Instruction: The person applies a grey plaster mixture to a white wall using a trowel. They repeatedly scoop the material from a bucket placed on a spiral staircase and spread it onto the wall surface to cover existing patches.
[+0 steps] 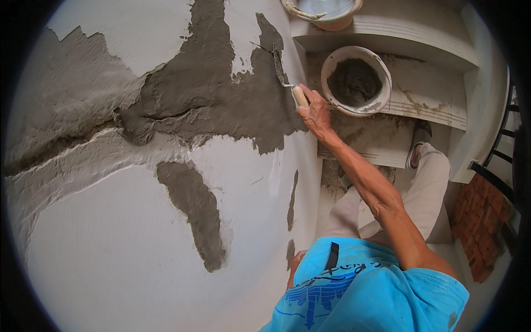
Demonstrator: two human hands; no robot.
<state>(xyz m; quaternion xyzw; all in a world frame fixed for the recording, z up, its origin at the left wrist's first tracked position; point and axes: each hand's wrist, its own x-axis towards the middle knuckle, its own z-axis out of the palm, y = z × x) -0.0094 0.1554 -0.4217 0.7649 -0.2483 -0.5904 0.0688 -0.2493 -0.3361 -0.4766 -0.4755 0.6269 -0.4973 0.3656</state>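
My right hand (pixel 315 113) is closed round the pale handle of a trowel (pixel 300 96), with the arm stretched forward. The trowel's thin metal blade lies against the wall, over wet grey mortar (pixel 221 99) spread in a wide, uneven patch. A ridge and a dark gap run through the mortar toward the left. Low beside my blue shirt, only a small part of my left hand (pixel 298 259) shows near the wall, its fingers mostly hidden. Just right of my right hand, a round pale bucket (pixel 385 72) holds more grey mortar.
White wall (pixel 127 249) fills the left side, with separate mortar patches (pixel 193 216) lower down. Mortar-stained stair steps (pixel 426 99) rise on the right, where my feet stand. A second bucket (pixel 332 25) sits higher up. A black railing (pixel 492 182) and reddish tiles (pixel 478 227) lie far right.
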